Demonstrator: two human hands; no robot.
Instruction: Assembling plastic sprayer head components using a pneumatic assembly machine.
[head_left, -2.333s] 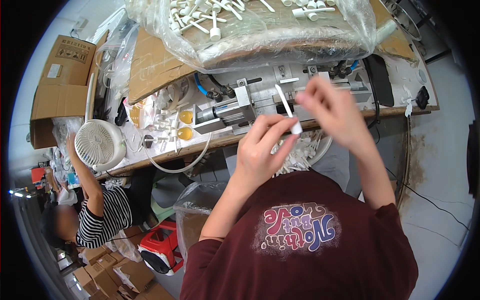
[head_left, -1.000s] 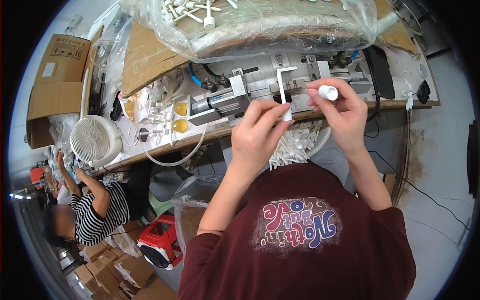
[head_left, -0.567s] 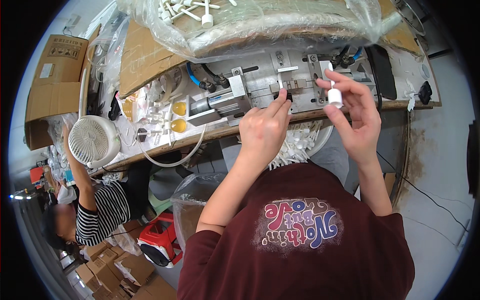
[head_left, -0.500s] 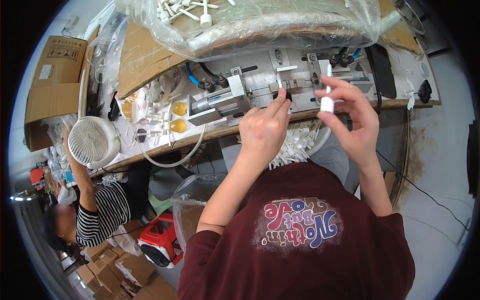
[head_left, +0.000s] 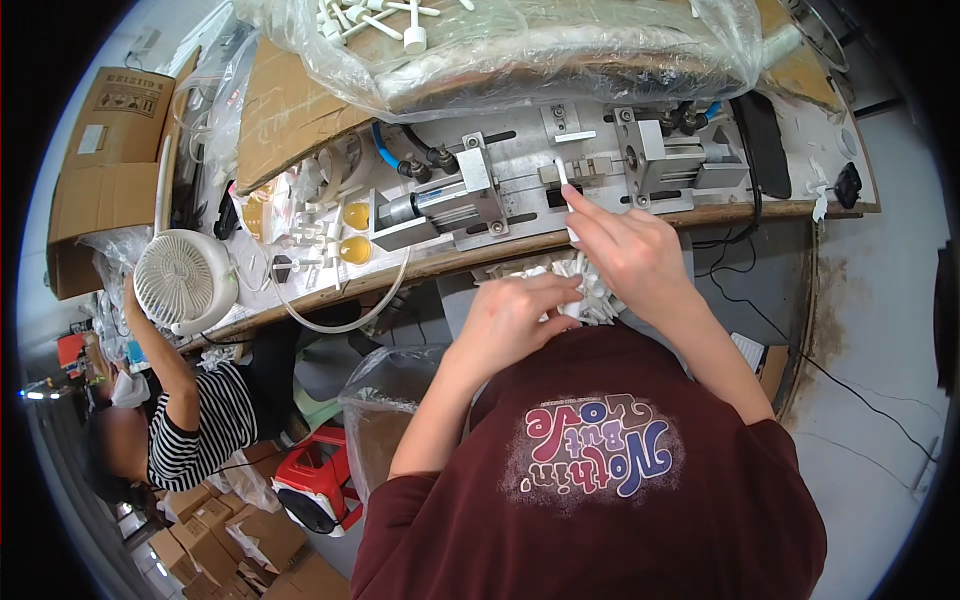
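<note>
My right hand (head_left: 635, 255) is closed on a white capped plastic stem (head_left: 561, 172), held upright at the middle of the metal clamping fixture (head_left: 578, 171) on the bench. My left hand (head_left: 515, 315) is lower, over the pile of white plastic parts (head_left: 598, 302) at my lap. Its thumb and fingers are closed about a white plastic part (head_left: 568, 310) at the pile's edge; most of that part is hidden. Pneumatic cylinders flank the fixture, the left cylinder (head_left: 440, 207) and the right cylinder (head_left: 690, 160), both pointing inward.
A plastic-covered cardboard sheet (head_left: 560, 75) with white parts lies behind the fixture. Leftward are yellow round pieces (head_left: 355, 250), a white fan (head_left: 185, 282) and a carton (head_left: 115, 160). A person in a striped top (head_left: 215, 425) sits at the left, near a red stool (head_left: 318, 478).
My right hand has moved left and brought the white stem to the fixture's middle. My left hand has drawn back from the fixture, down to the pile.
</note>
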